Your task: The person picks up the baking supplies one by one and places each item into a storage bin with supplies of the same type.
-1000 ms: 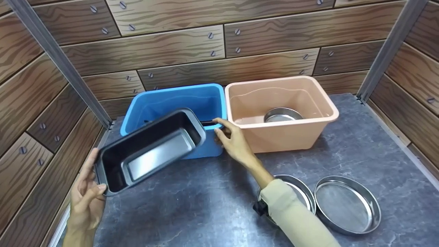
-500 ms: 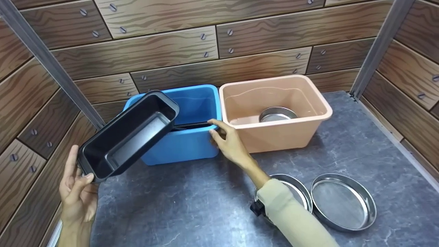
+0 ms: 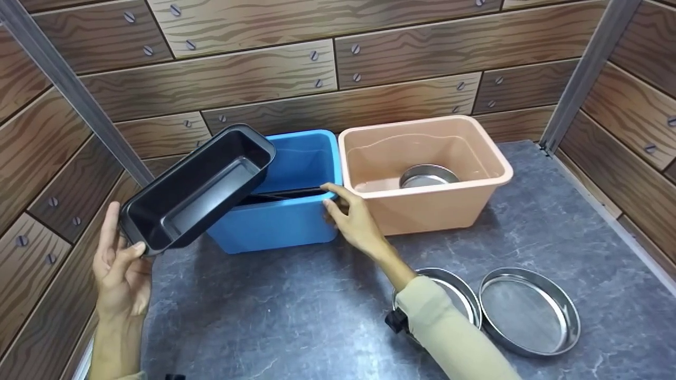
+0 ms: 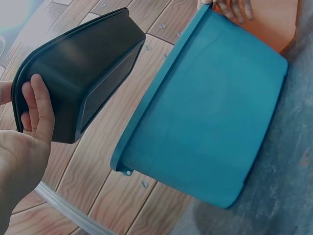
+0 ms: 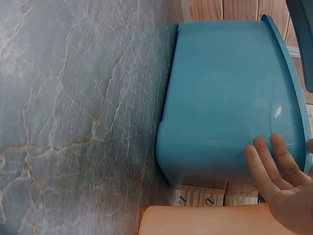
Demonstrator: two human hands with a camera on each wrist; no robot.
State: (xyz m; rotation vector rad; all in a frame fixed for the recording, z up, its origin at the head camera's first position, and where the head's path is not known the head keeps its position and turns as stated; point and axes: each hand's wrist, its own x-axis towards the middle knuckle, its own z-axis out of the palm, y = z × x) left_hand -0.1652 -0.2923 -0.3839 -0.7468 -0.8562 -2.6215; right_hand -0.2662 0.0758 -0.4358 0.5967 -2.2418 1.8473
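Steel pan (image 3: 425,176) in peach tub (image 3: 425,203); blue tub (image 3: 280,224) holds dark pan (image 3: 288,194).

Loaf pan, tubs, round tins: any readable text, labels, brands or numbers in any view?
None readable.
Black loaf pan: no markings visible.
Blue tub: plain walls.
Peach tub: plain.
Round tins on the counter: no stamp visible.
Wood-print wall: only printed screw heads.

My sleeve (image 3: 449,332) covers most of the nearer steel pan (image 3: 465,295), and the blue tub (image 3: 280,221) wall hides whatever dark pan (image 3: 285,194) sits inside it. The right wrist view cuts my right hand (image 5: 283,191) off at the edge, so I can't read its thumb there.
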